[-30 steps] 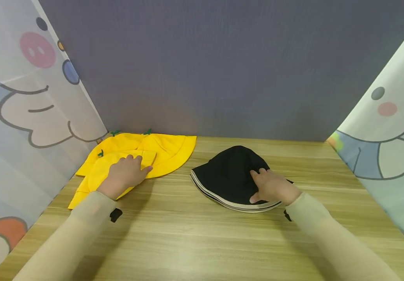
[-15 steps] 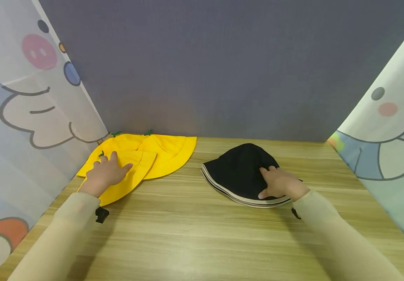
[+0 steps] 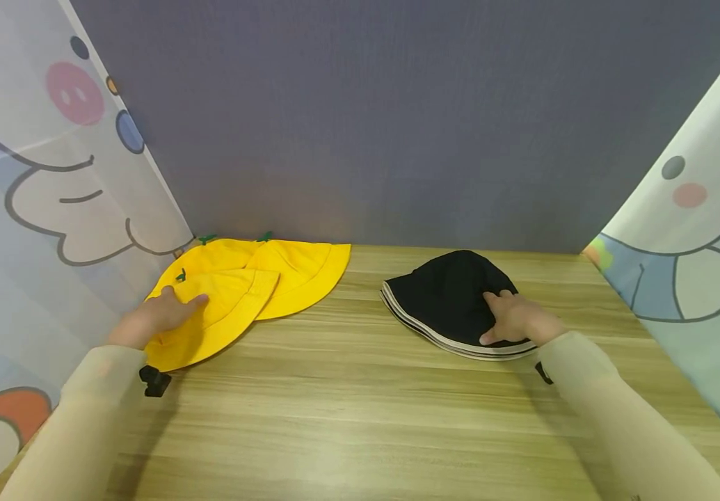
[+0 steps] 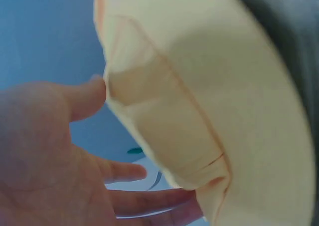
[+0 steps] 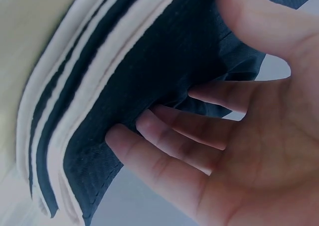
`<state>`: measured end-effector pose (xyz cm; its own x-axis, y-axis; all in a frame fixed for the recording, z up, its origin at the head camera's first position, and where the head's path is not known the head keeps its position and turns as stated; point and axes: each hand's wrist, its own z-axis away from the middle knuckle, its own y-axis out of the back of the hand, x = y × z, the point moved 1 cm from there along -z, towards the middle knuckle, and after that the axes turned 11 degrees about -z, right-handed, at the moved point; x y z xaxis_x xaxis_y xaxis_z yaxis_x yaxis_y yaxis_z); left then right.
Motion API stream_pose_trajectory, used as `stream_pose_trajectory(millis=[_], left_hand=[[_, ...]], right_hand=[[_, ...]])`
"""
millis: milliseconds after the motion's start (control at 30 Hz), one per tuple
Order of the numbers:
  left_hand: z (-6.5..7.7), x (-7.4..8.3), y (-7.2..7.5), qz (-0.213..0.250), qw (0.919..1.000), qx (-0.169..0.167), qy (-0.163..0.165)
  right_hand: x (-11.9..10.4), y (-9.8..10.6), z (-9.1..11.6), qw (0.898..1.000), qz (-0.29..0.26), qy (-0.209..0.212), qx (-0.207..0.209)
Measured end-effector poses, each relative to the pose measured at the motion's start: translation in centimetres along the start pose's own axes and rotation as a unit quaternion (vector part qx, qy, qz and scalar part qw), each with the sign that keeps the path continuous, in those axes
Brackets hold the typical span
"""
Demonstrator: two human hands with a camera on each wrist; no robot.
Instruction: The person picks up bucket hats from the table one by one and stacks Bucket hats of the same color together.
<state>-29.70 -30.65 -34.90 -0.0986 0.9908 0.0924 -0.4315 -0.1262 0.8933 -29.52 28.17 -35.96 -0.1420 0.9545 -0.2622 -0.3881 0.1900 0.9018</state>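
Several yellow bucket hats with green sprout tips lie overlapping at the back left; the front yellow hat (image 3: 228,313) has its brim toward the middle. My left hand (image 3: 158,316) is at the left side of that hat, fingers loosely extended, the thumb tip right at the fabric in the left wrist view. Right of the middle lies a stack of black bucket hats (image 3: 447,299) with pale-edged brims layered together. My right hand (image 3: 518,320) rests on the stack's right side. In the right wrist view its fingers (image 5: 159,161) lie extended against the black cloth.
The wood-grain table (image 3: 334,417) stretches in front. A grey panel (image 3: 360,125) stands along the back, with cartoon-printed side walls at the left (image 3: 40,229) and right (image 3: 698,229). A black wrist strap piece (image 3: 155,381) hangs under the left sleeve.
My left hand has slid leftward across the front yellow hat, whose lower-left corner no longer sticks out. The black hat stack has shifted right and slightly back together with my right hand.
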Motion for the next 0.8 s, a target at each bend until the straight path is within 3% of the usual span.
stream_pose_trajectory(millis=[300, 600, 800], left_hand=[[0.7, -2.0, 0.7, -0.027, 0.9979, -0.036, -0.048], [0.3, -3.1, 0.0, 0.019, 0.9991, -0.035, -0.013], [0.4, -2.8, 0.2, -0.026, 0.9994, -0.022, -0.009]], right_hand=[[1.9, 0.8, -0.5, 1.000, 0.000, -0.009, 0.008], [4.0, 0.9, -0.7, 1.000, -0.025, -0.011, 0.014], [4.7, 1.1, -0.7, 0.998, -0.045, -0.030, 0.014]])
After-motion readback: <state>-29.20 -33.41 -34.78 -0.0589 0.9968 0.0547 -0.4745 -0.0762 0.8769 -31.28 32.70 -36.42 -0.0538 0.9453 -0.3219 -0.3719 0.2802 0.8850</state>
